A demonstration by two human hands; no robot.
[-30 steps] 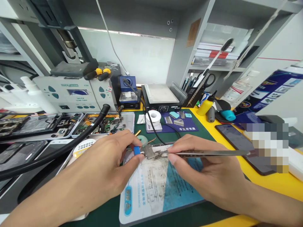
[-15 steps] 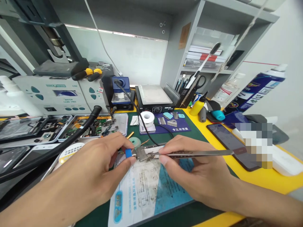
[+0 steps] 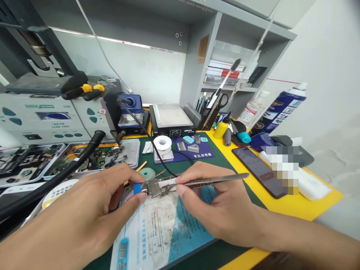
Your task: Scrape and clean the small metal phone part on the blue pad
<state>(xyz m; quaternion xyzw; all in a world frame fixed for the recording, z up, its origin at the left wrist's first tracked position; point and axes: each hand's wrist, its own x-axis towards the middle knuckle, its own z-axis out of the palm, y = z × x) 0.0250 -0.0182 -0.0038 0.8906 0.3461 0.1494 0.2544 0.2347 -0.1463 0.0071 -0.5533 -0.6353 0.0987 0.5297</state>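
Note:
My left hand (image 3: 112, 198) is closed, with a small blue piece (image 3: 137, 188) pinched between thumb and forefinger. Just right of it lies a small silver metal plate (image 3: 154, 189); whether the two are joined, I cannot tell. My right hand (image 3: 216, 198) grips metal tweezers (image 3: 222, 179), their tips pointing left at the plate. Tiny thin metal parts (image 3: 166, 190) cluster around the tips, too small to name. Beneath both hands is a stained white and blue printed pad (image 3: 157, 232) on a green mat.
A solder wire spool (image 3: 163, 144), a hot plate (image 3: 173, 116) and a soldering iron stand (image 3: 131, 112) stand behind. At left, a black hose (image 3: 75, 165) crosses a tray of circuit boards (image 3: 135, 150). A phone (image 3: 257, 170) lies at right.
The view has swung to the right, so everything sits further left in the picture. Both hands keep their holds, and the tweezer tips remain by the metal plate.

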